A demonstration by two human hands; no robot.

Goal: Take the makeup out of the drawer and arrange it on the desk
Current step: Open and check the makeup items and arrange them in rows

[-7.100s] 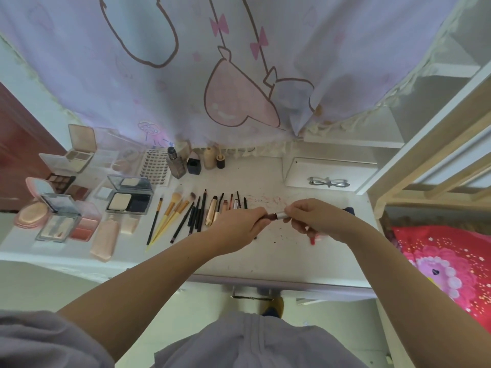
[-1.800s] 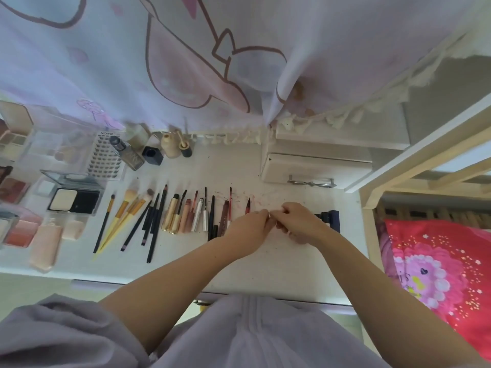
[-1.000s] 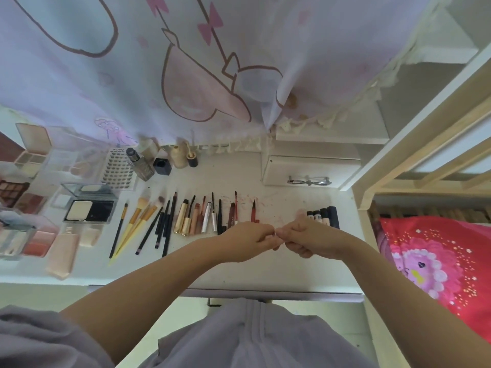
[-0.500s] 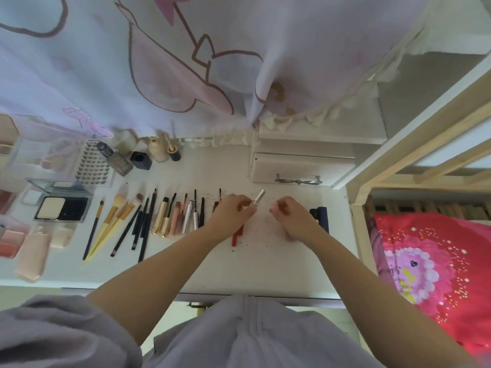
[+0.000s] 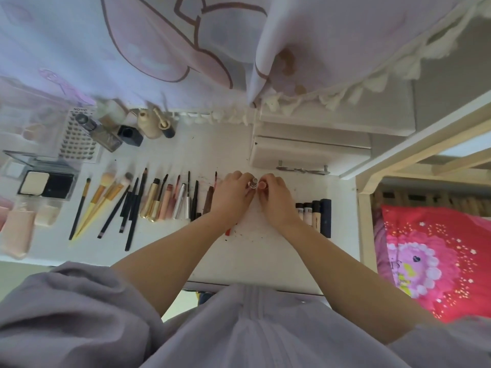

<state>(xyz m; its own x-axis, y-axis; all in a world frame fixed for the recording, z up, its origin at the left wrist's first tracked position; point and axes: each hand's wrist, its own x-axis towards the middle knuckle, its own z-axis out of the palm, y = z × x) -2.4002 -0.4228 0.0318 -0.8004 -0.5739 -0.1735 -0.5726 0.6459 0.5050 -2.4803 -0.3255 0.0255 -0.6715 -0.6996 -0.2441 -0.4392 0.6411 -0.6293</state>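
On the desk (image 5: 265,251) we see a row of brushes and pencils (image 5: 127,205) left of our hands, with compacts (image 5: 46,181) further left and bottles (image 5: 132,128) behind them by the curtain (image 5: 186,49). Our left hand (image 5: 231,195) and right hand (image 5: 276,200) meet around a small tube (image 5: 253,183). Four tubes (image 5: 314,215) lie right of our hands, before the small drawer unit (image 5: 308,155).

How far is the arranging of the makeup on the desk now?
Mostly done, it seems: compacts, brushes, pencils and tubes already lie in rows on the desk. In hand: the left hand and right hand both pinch a small silver item. Left: setting it down. The drawer is not visible, so more may remain.
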